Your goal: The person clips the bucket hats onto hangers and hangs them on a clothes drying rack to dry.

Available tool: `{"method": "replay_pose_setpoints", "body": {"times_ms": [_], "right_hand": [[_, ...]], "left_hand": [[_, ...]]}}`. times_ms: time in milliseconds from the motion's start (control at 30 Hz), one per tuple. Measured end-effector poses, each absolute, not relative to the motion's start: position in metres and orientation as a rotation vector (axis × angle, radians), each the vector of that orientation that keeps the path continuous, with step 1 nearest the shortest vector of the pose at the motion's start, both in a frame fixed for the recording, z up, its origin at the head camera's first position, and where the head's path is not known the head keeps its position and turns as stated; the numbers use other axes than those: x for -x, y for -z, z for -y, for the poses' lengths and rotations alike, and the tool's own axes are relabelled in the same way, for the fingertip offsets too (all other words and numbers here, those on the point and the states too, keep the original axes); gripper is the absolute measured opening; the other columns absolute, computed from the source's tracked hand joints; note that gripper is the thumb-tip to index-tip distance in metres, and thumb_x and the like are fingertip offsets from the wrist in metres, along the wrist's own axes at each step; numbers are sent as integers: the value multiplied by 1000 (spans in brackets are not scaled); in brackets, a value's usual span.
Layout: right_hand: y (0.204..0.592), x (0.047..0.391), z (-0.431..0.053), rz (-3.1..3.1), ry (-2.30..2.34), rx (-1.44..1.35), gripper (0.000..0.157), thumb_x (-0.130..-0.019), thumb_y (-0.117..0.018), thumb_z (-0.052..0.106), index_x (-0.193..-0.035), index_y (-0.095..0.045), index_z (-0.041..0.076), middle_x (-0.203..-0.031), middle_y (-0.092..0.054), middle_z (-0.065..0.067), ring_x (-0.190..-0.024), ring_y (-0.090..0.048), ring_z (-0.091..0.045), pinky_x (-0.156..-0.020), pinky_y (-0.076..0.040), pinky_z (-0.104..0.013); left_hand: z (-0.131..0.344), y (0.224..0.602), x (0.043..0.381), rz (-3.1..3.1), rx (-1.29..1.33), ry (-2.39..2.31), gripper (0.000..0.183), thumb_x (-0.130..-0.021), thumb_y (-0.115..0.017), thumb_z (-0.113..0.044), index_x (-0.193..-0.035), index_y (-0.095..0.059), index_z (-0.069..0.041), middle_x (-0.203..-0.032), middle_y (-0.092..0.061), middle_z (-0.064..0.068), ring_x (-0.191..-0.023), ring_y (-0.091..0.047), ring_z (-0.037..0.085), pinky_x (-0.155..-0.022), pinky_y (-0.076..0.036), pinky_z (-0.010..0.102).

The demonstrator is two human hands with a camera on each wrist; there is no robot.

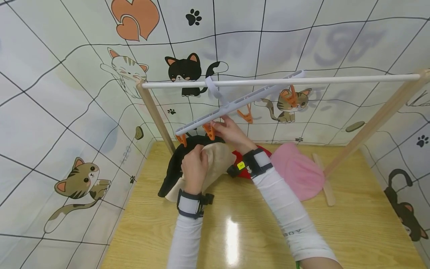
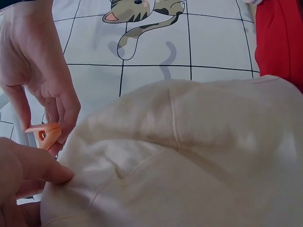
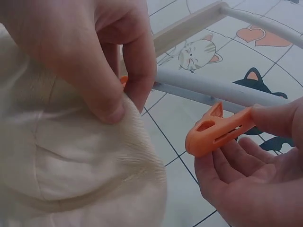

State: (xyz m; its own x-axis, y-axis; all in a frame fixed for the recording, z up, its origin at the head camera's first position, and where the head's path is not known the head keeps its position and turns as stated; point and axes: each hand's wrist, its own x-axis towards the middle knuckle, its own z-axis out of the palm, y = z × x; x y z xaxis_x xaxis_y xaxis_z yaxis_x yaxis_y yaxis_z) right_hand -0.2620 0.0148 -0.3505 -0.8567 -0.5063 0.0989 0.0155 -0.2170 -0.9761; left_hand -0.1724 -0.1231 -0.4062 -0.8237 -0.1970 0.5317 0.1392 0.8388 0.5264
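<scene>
My left hand (image 1: 195, 168) pinches the edge of a cream cloth hat (image 1: 218, 158) between thumb and fingers. Soft folds and seams run across the hat (image 2: 175, 156) in the left wrist view. Just above it, my right hand (image 1: 233, 135) holds an orange clip (image 3: 213, 135) between thumb and fingers. That clip hangs near the lower left end of a pale lilac hanger (image 1: 228, 108), which tilts from a white rod (image 1: 322, 80). Beside the cream edge, the clip is apart from the cloth in the right wrist view.
More orange clips sit along the hanger, one (image 1: 181, 139) at its left end and another (image 1: 291, 96) at its right. A black cloth item (image 1: 173, 164), a red one (image 1: 265, 150) and a pink one (image 1: 297, 172) lie on the wooden table (image 1: 141, 224). Wooden posts (image 1: 376, 123) support the rod.
</scene>
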Motion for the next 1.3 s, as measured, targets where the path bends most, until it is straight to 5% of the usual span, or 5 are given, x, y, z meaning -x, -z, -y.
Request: {"method": "replay_pose_setpoints", "body": {"times_ms": [433,633,1000,1300], "right_hand": [[355,266,-8,-1498,2254,533,41,-99,-41,-7,-137,-33,6,-119,-52,-7,-121,-45,-24,-108,-31,-41],[354,266,-8,-1467,2276,547,26,-98,-41,-9,-117,-48,6,-105,-60,0,-108,-50,-19,-104,-34,-39],[354,266,-6,-1435,2311,499,23,-97,-40,-11,-111,-50,4,-104,-54,-4,-99,-48,-16,-98,-38,-30],[355,264,-3,-1420,2373,488,27,-96,-42,-12,-106,-55,9,-99,-60,-2,-95,-52,-17,-100,-40,-36]], "left_hand": [[118,397,176,2393,-150,765,11,-92,-63,-13,-88,-69,-5,-66,-62,9,-58,-60,30,-48,-45,46],[116,396,178,2381,-147,770,11,-92,-63,-13,-88,-69,-5,-64,-60,8,-55,-57,28,-47,-44,44],[111,393,182,2365,-148,776,13,-92,-65,-14,-88,-70,-3,-64,-61,9,-53,-55,27,-46,-43,42],[108,393,185,2335,-151,782,14,-93,-64,-13,-90,-69,0,-65,-62,12,-54,-58,30,-48,-45,45]]}}
